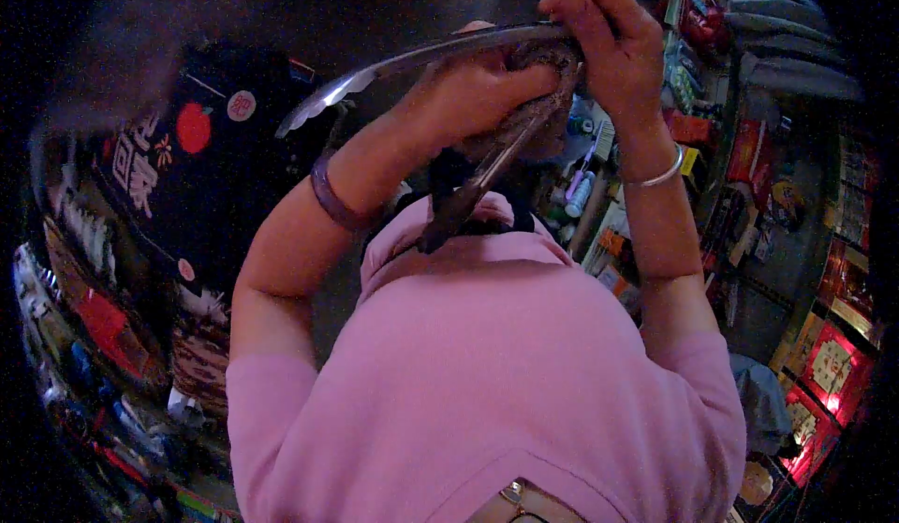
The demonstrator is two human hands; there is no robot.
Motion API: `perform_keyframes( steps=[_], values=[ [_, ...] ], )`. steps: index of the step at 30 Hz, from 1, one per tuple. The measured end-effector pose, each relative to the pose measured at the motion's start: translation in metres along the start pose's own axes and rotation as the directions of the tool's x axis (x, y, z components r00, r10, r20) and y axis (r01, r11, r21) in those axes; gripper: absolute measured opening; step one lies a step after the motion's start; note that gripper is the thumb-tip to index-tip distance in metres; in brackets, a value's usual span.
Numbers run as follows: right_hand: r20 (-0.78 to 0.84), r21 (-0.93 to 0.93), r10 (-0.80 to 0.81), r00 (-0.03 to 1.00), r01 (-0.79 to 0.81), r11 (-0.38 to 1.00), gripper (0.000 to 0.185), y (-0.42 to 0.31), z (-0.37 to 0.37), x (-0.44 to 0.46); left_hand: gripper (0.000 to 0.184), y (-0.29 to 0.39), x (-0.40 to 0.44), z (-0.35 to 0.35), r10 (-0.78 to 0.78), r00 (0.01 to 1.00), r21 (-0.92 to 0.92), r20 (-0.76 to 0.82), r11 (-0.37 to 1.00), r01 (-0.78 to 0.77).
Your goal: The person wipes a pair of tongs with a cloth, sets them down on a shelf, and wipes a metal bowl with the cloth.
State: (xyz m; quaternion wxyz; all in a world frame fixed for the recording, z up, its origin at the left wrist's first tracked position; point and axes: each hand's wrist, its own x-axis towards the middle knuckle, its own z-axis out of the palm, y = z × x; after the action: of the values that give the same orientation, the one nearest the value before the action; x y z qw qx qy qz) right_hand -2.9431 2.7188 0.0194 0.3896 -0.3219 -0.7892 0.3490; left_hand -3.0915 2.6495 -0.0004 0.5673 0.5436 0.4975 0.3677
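Observation:
A long, curved, shiny metal-looking thing [412, 53], seen nearly edge-on, spans the upper middle; I cannot make out its kind. Its left end shows a wavy lower edge. My right hand [618, 41] pinches the right end between thumb and fingers. Below it, my left hand [482, 97] is closed around a crumpled dark cloth [548, 59], with fingertips showing over the shiny edge. From there a narrow dark strip [478, 181] hangs down toward my chest; whether it belongs to the cloth is unclear.
A dark cloth with a red apple print [195, 128] lies to the left. Bottles [581, 193] and small packages stand beyond my right forearm. Shelves with red boxes [832, 364] line the right side, and mixed goods [103, 322] crowd the lower left.

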Motion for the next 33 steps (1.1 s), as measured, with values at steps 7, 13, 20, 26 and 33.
perform_keyframes(
  steps=[7,13,20,26,33],
  values=[
    [-0.095,0.059,0.15,0.984,-0.145,0.988,0.015,0.008,0.004,-0.003,0.024,-0.025,-0.006,0.001,0.11,0.994,-0.035,0.015,0.993,-0.109],
    [-0.117,0.121,0.12,0.986,-0.106,0.987,0.021,0.011,-0.002,0.004,0.023,-0.042,-0.019,-0.002,0.086,0.994,-0.006,0.061,0.996,-0.086],
    [-0.138,0.077,0.157,0.978,-0.147,0.986,0.02,0.006,0.027,0.0,0.021,-0.042,-0.023,-0.002,0.029,0.992,-0.044,-0.121,0.998,-0.034],
    [-0.149,0.069,0.148,0.978,-0.139,0.988,0.021,0.006,0.041,-0.008,0.023,-0.043,0.0,0.003,0.106,0.968,-0.155,-0.227,0.977,-0.143],
    [-0.253,0.157,0.23,0.94,-0.195,0.968,0.02,0.024,0.016,-0.006,0.019,-0.049,-0.01,-0.004,0.021,0.994,-0.238,0.105,0.971,0.004]
  ],
)
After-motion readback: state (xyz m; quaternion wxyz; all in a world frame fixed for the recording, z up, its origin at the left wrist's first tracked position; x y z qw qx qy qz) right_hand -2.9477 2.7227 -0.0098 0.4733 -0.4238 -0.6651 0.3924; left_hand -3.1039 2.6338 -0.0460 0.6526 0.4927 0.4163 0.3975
